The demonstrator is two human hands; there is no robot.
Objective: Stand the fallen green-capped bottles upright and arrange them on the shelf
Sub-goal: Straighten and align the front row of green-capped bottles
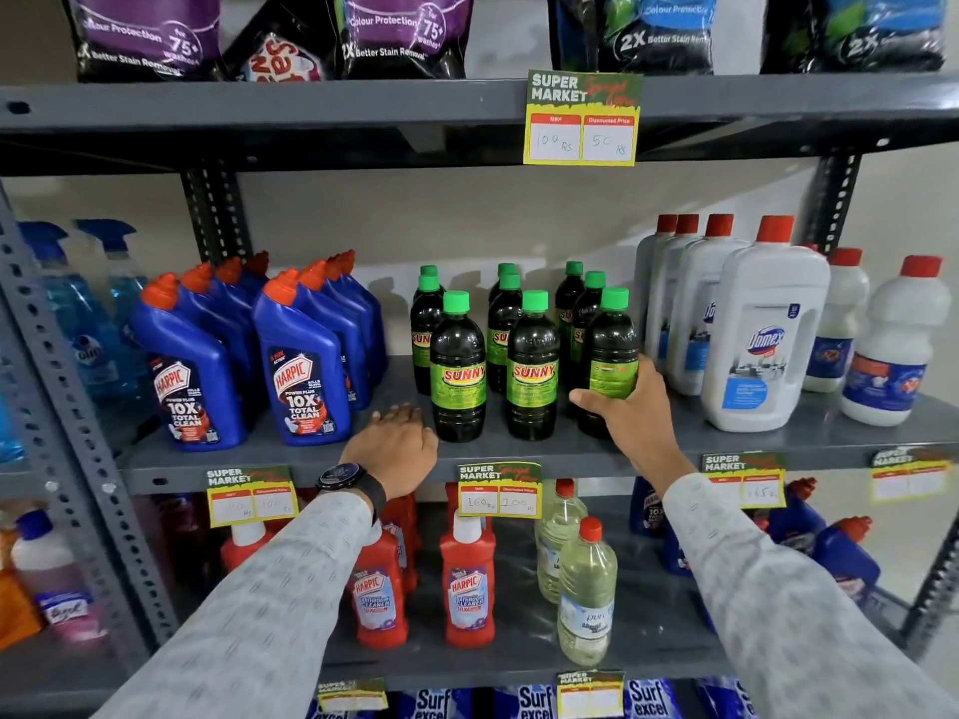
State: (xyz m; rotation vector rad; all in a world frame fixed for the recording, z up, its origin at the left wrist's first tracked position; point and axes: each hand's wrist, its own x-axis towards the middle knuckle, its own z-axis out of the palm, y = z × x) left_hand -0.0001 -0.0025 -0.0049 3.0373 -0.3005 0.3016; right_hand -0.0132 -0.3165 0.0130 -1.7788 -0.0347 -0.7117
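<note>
Several dark green-capped bottles with green "SUNNY" labels stand upright in three rows on the grey middle shelf (290, 461). The front row holds a left bottle (457, 365), a middle bottle (533, 365) and a right bottle (611, 355). My right hand (630, 412) is wrapped around the lower part of the front right bottle, which stands upright with its label turned away. My left hand (397, 446) rests palm down on the shelf just left of the front left bottle, fingers apart, holding nothing. A dark watch sits on that wrist.
Blue Harpic bottles (306, 360) stand left of the green-capped group. White Domex bottles with red caps (763, 329) stand close on the right. Price tags (499, 490) hang off the shelf's front edge. The lower shelf holds red Harpic bottles (467, 578) and clear bottles.
</note>
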